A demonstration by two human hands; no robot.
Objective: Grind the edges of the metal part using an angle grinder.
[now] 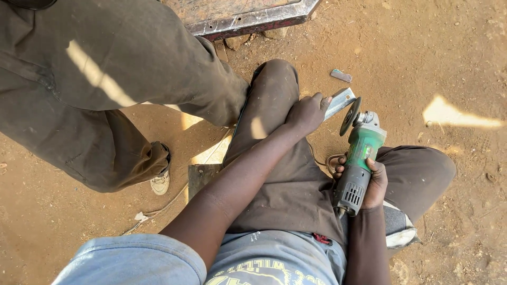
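Metal bar point(340, 100) under left grip point(306, 113), beside grinder point(359, 158)

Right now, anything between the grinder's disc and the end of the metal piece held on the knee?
Nothing visible. The dark disc of the green and grey angle grinder, gripped by the right hand, sits right beside the free end of the grey metal piece. The left hand holds that piece farther back, fingers clear of the disc.

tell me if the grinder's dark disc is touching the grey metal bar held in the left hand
Cannot tell. In the head view the dark round grinding disc sits right at the end of the grey metal bar gripped by the left hand, with no plain gap or contact.
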